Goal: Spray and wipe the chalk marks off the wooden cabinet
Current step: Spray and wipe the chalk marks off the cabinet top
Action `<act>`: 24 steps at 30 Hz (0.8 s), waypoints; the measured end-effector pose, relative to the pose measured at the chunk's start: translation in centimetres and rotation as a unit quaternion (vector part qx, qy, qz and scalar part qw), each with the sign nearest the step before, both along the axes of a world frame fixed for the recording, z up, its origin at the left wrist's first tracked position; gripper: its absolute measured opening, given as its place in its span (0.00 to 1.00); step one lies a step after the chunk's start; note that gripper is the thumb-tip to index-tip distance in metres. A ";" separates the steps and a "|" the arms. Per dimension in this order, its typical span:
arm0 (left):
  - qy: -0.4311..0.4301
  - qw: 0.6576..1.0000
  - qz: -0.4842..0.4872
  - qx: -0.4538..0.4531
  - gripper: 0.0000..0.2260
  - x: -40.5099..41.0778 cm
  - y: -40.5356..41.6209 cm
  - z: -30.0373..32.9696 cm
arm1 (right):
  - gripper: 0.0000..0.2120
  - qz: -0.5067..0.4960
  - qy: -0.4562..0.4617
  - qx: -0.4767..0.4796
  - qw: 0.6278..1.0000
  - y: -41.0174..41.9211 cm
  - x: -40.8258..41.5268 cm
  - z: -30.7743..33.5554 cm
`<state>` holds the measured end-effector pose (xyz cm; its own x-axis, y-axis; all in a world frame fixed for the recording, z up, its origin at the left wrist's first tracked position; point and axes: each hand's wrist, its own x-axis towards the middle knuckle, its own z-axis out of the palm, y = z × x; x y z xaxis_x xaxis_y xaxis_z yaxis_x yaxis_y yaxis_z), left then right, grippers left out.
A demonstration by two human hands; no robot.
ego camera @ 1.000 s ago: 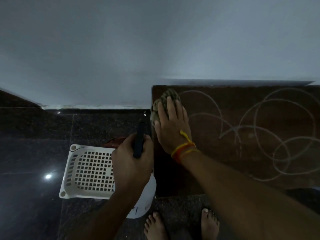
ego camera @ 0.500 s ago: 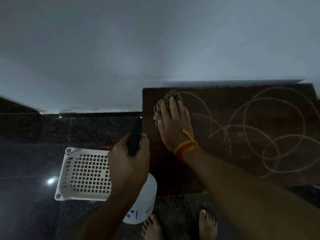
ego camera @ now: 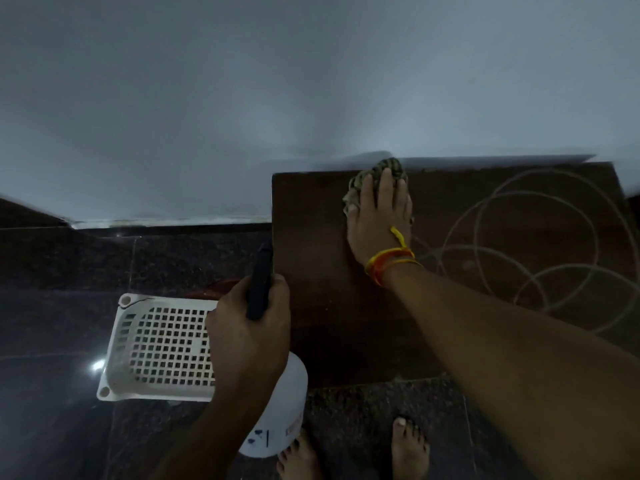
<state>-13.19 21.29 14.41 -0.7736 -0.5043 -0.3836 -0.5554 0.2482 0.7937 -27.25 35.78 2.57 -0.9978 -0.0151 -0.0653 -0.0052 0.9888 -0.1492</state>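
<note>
The dark wooden cabinet top [ego camera: 311,271] lies below me against the wall. White chalk loops [ego camera: 533,251] cover its right half. My right hand [ego camera: 379,220] presses a crumpled patterned cloth [ego camera: 374,174] flat on the top near the back edge, fingers straight. Left of the cabinet's edge, my left hand [ego camera: 249,327] grips the dark trigger head of a white spray bottle [ego camera: 280,417], which hangs below the hand. The left part of the cabinet top shows no chalk.
A white perforated plastic basket [ego camera: 156,348] sits on the dark polished floor to the left of the cabinet, with something reddish behind it. A pale wall [ego camera: 242,98] rises behind. My bare feet [ego camera: 408,448] stand at the cabinet's front edge.
My right hand has slid the cloth to the right and toward the back edge, and the chalk arc near the left is gone. The left hand with the bottle stays about where it was.
</note>
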 end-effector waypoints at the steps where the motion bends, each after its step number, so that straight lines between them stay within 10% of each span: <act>1: 0.000 1.000 0.001 0.000 0.18 0.1 0.1 -0.1 | 0.29 0.004 0.007 -0.004 1.000 -1.0 -0.1 -0.1; 24: -0.024 1.000 0.002 0.000 0.13 -1.1 4.5 -0.1 | 0.27 0.170 -0.022 0.013 0.985 7.3 8.4 -0.1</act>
<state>-14.27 25.79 14.30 -0.7519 -0.5079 -0.4203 -0.5942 0.2460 0.7658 -18.88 43.11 2.51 -0.9312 -0.3466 -0.1131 -0.3317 0.9341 -0.1319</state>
